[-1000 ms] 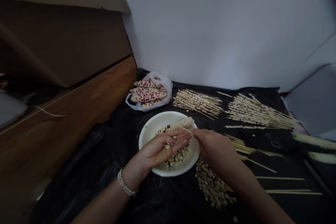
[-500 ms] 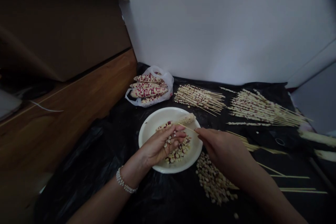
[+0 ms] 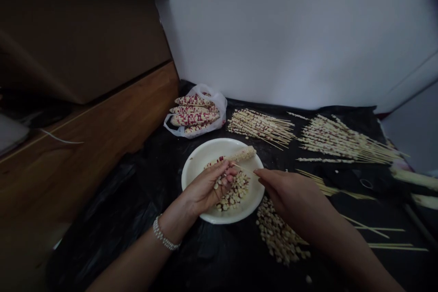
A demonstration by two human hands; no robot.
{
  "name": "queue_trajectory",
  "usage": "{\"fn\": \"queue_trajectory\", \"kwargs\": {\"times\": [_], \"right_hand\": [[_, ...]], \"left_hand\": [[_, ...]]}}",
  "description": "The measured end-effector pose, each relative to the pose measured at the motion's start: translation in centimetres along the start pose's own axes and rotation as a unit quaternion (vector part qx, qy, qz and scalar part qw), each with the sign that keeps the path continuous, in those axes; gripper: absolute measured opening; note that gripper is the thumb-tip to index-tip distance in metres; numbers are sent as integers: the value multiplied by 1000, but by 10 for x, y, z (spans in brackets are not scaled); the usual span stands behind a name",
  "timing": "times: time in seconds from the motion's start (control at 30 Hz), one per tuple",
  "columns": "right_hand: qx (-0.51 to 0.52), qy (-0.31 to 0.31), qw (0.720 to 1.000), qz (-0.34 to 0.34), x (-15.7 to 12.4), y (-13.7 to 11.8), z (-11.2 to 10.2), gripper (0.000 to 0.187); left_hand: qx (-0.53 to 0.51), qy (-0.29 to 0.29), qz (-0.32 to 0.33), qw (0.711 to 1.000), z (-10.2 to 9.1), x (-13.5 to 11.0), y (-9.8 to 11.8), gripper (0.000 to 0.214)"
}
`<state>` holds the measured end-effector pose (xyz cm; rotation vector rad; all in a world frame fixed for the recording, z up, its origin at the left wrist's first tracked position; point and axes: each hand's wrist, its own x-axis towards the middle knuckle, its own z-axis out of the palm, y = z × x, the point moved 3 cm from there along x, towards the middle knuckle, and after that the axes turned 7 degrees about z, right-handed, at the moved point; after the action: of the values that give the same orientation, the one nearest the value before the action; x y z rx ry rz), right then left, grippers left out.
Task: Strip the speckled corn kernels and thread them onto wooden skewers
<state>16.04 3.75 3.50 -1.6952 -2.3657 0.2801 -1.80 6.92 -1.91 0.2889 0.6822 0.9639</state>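
The half-closed left grip and the nearly shut right grip are being held over the white plate. A bamboo skewer is being pinched by the right grip, and a part-stripped corn cob, slanting across the plate, is being clasped by the left. Loose kernels are being caught on the plate, a kernel heap is being left beside it, and skewered kernels and bagged cobs are being kept beyond it.

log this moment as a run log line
left hand: grips part-stripped corn cob | right hand: pinches bamboo skewer aimed at cob | beneath: white plate, loose kernels
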Motion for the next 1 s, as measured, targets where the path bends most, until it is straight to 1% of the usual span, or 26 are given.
{"fn": "queue_trajectory", "kwargs": {"times": [0.17,0.23,0.3,0.43,0.67,0.87,1.0], "right_hand": [[8,8,1000,-3,0,1,-3,35],[5,6,1000,-6,0,2,-4,34],[1,4,1000,-7,0,3,-4,34],[-2,10,1000,0,0,3,-6,33],[13,10,1000,-1,-2,-2,-3,27],[5,-4,1000,22,-2,-6,-1,24],[10,-3,1000,17,-2,-8,0,22]], "left_hand": [[-8,5,10,1000,3,1,2,11],[-13,23,19,999,2,1,2,11],[-9,37,25,999,1,0,3,16],[4,34,26,999,0,0,2,20],[-14,37,10,999,1,0,3,14],[-20,32,8,999,-1,1,2,14],[-23,45,6,999,0,1,3,15]]}}
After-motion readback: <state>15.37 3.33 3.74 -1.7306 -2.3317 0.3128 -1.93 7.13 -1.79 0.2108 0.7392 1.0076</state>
